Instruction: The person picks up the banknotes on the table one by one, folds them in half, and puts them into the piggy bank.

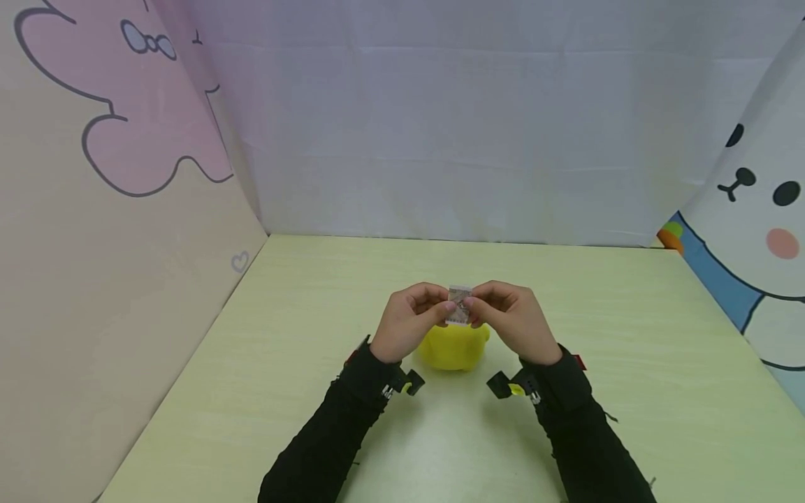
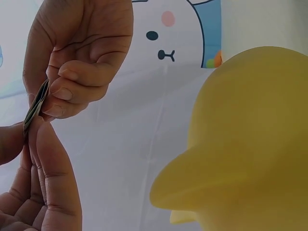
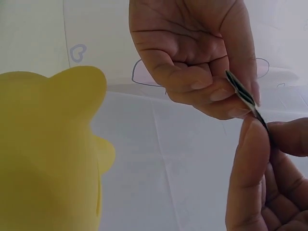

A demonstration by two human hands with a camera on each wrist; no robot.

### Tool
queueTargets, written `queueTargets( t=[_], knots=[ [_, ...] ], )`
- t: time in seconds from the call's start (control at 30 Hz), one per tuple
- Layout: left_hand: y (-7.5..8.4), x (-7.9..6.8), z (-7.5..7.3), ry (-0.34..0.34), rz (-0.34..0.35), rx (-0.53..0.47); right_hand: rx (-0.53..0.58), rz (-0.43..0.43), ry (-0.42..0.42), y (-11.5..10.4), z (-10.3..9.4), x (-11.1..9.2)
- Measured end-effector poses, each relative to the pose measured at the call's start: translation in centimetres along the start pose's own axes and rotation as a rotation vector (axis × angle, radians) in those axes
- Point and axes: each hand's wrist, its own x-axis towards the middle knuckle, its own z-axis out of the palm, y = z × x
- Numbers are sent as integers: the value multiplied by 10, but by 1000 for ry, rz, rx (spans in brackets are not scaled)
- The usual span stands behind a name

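Observation:
A small folded piece of printed paper, apparently a banknote [image 1: 460,304], is held up between both hands. My left hand [image 1: 407,323] pinches one side of it between thumb and fingers. The opposite side is pinched by my right hand [image 1: 517,323]. Seen edge-on in the wrist views, the folded banknote [image 2: 36,108] shows several thin, dark layers. Just below the hands sits a rounded yellow figure [image 1: 454,351], its top partly hidden by them in the head view. In the right wrist view the yellow figure [image 3: 48,144] shows smooth, ear-like bumps.
The pale yellow-green table [image 1: 302,335] stretches out around the hands. A white curtain [image 1: 440,140] hangs behind it. Cartoon-printed sheets stand at both sides, a pink figure [image 1: 157,119] left and a white bear [image 1: 767,223] right. Black sleeves carry small wrist cameras.

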Motion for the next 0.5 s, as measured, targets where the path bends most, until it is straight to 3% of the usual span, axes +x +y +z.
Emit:
queueTargets(
  t=[0.5],
  knots=[
    [-2, 0, -1, -7, 23, -10, -2, -6, 47, -2, 1, -1]
  ],
)
